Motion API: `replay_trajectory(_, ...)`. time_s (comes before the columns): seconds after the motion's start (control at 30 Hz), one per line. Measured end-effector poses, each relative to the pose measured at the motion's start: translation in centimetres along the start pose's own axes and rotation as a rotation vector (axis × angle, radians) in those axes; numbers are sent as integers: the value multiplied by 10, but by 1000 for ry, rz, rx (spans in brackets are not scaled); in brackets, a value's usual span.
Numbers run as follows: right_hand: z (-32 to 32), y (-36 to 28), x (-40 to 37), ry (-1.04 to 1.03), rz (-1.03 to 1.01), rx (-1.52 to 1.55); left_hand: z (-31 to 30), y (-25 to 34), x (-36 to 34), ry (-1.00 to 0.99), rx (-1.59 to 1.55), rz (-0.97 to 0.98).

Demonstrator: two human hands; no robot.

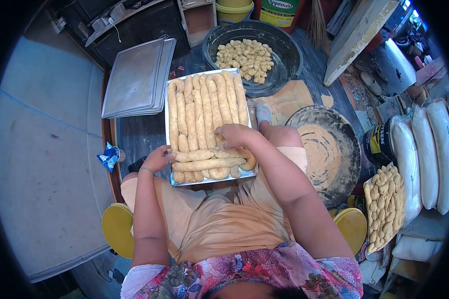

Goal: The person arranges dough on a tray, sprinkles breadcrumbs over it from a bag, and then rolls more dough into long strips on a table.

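Note:
A metal tray (166,115) rests at my lap, filled with long pale-yellow dough ropes (198,112). Most ropes run lengthwise, and a few lie crosswise over them near my body. My left hand (157,158) is at the tray's left edge, its fingers closed at the left end of a crosswise dough rope (194,155). On the right part of the tray, my right hand (234,136) has its fingers bent around dough, partly hiding it. One rope curves at the tray's right front corner.
Beyond the tray stands a black basin (289,70) with cut dough pieces (244,57). Stacked flat trays (134,77) lean at the left. A floury basin (346,172) sits right of my knee. Farther right are a tray of shaped dough (384,207) and plastic-wrapped bags (424,149).

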State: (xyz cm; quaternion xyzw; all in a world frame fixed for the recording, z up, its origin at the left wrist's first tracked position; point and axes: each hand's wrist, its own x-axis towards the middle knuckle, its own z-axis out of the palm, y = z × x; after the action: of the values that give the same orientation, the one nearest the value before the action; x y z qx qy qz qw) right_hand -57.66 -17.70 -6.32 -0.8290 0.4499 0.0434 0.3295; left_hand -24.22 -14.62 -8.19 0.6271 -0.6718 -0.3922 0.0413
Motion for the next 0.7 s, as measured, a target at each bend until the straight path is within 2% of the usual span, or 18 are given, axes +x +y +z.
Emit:
replay_trajectory(0.3, -1, -2, -3, 44, -10, -2, -2, 7, -3, 5, 12, -15)
replay_trajectory(0.5, -2, -2, -3, -11, 14, 2, -1, 5, -3, 13, 6, -10)
replay_trajectory(0.6, 0, -1, -1, 41, -2, -6, 0, 3, -1, 7, 4, -18)
replay_trajectory(0.7, 0, -2, -1, -12, 25, 1, 1, 1, -1, 8, 0, -20)
